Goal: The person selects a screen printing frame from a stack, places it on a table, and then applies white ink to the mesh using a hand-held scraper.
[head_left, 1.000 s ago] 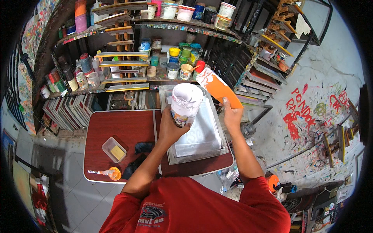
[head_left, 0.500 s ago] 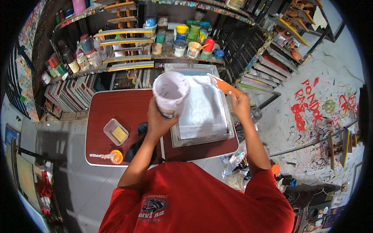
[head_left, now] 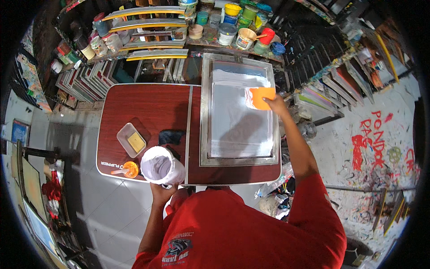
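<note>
My left hand (head_left: 162, 193) is closed on the lower side of a white tub (head_left: 178, 172), smeared with pale paint inside, tilted at the table's front edge. In my right hand (head_left: 276, 104) is an orange scraper (head_left: 261, 98), its left edge coated with white ink. The scraper is over the right half of a framed printing screen (head_left: 205, 112); whether it touches the mesh I cannot tell. White ink (head_left: 233, 79) lies in a thick band across the screen's far part, and a thinner white smear shows along its near end.
On the dark red table (head_left: 134, 103) are a clear plastic box (head_left: 126, 135) with a yellowish block, an orange round container (head_left: 131, 169) and a black cloth-like item (head_left: 172, 137). Paint-pot shelves (head_left: 206, 45) stand behind; racked frames (head_left: 319, 96) are at the right.
My left hand has carried the tub from over the screen to the table's near left edge. The scraper has turned flatter to view above the screen. The screen is now mostly uncovered to view.
</note>
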Demonstrator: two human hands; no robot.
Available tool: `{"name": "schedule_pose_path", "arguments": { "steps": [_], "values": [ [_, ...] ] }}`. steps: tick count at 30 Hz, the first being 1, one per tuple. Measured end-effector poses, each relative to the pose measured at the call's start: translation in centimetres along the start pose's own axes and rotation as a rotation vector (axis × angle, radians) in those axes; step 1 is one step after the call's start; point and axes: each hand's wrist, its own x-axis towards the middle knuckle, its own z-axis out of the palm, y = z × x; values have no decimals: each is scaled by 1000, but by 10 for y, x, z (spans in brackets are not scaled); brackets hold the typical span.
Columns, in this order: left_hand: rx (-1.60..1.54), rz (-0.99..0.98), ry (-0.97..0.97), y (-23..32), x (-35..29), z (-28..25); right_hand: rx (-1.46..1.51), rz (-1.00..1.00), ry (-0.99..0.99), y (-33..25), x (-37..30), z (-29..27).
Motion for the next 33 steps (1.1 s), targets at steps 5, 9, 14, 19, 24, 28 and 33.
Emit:
{"name": "schedule_pose_path", "arguments": {
  "steps": [5, 9, 14, 19, 24, 28, 33],
  "values": [
    [384, -139, 44, -16, -27, 22, -392, -188, -265, -34, 138, 23],
    [183, -383, 179, -4, -51, 56, -685, -313, -363, -26, 250, 63],
    [30, -649, 344, 20, -74, 93, -735, -418, -532, -52, 315, 98],
    [0, -775, 420, 40, -62, 114, -804, -476, -649, -48, 361, 129],
    [38, -765, 454, 43, -60, 125, -856, -509, -662, -37, 394, 153],
    [104, -657, 424, 32, -63, 124, -796, -620, -692, -26, 397, 170],
    [111, -657, 440, 33, -70, 121, -857, -590, -721, -47, 349, 176]
  ]
}}
